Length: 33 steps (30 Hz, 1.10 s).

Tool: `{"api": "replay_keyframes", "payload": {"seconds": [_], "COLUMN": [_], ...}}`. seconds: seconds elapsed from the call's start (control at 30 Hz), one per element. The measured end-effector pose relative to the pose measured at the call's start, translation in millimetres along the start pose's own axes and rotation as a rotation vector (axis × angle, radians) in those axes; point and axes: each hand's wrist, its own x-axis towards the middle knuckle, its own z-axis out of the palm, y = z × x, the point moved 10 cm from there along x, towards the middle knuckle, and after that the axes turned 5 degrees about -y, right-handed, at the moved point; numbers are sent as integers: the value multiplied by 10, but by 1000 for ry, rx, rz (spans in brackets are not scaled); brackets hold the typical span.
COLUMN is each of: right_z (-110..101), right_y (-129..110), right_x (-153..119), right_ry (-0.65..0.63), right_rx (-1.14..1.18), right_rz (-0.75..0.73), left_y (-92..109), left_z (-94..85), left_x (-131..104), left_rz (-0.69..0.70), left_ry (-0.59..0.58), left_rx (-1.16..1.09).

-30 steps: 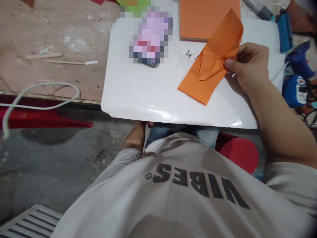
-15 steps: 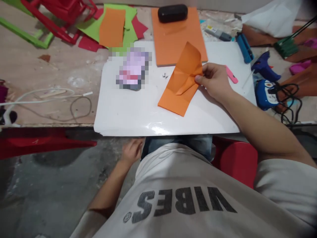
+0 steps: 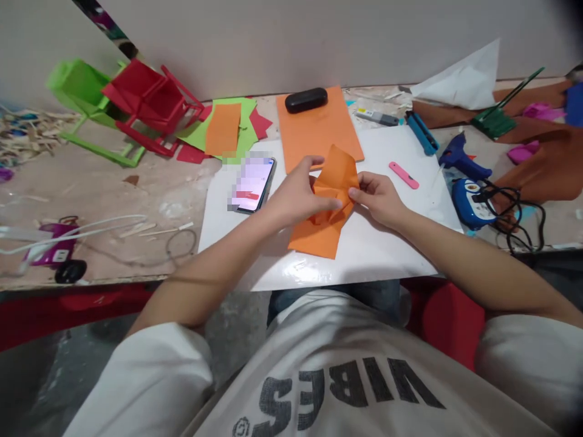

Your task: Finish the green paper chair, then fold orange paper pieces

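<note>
A folded orange paper (image 3: 339, 167) with creases is held over a white board (image 3: 291, 273). My right hand (image 3: 376, 195) pinches its right edge between thumb and fingers. At the paper's left side is my left hand (image 3: 305, 194), thumb and fingers spread apart around it; whether the fingertips grip it is unclear. A phone (image 3: 255, 185) lies on the board left of my left hand. Behind the paper, a black case (image 3: 306, 100) rests on an orange pad (image 3: 319, 130). To the right of my right hand lies a pink cutter (image 3: 403, 175).
Green (image 3: 84, 91) and red (image 3: 146, 94) small paper chairs stand at the back left, beside coloured sheets (image 3: 223, 130). On the right are a blue cutter (image 3: 422, 133), a glue gun (image 3: 464, 159) and a blue device (image 3: 471, 203) with black cable. A white cable crosses the left side.
My left hand has come up from below the table edge to the orange paper. My right hand still holds the paper. The view has tilted up, showing more of the wall.
</note>
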Motion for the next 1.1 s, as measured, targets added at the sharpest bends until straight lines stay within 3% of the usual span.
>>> {"api": "replay_keyframes", "payload": {"seconds": [0.07, 0.2, 0.3, 0.47, 0.63, 0.83, 1.0, 1.1], "right_z": [-31, -64, -59, -105, -127, -178, -91, -117], "right_y": [49, 149, 177, 108, 87, 23, -28, -146], "right_x": [-15, -54, -95, -151, -138, -86, -6, 145], "right_ry": [20, 19, 8, 94, 108, 134, 134, 213], "right_rx": [35, 29, -13, -87, -114, -180, -99, -91], "right_rz": [30, 70, 113, 172, 132, -37, -10, -28], "left_y": [-44, -135, -183, -196, -223, -296, -362, -331], "left_z": [134, 291, 320, 325, 340, 323, 348, 353], "left_x": [75, -6, -72, -134, -147, -74, -31, -18], "left_rz": [-40, -107, -156, -219, -216, -105, -84, -56], "left_ry": [-38, -74, -101, -131, -121, -111, -113, -90], "left_rx": [-75, -233, -234, -264, -308, -301, -369, -415]}}
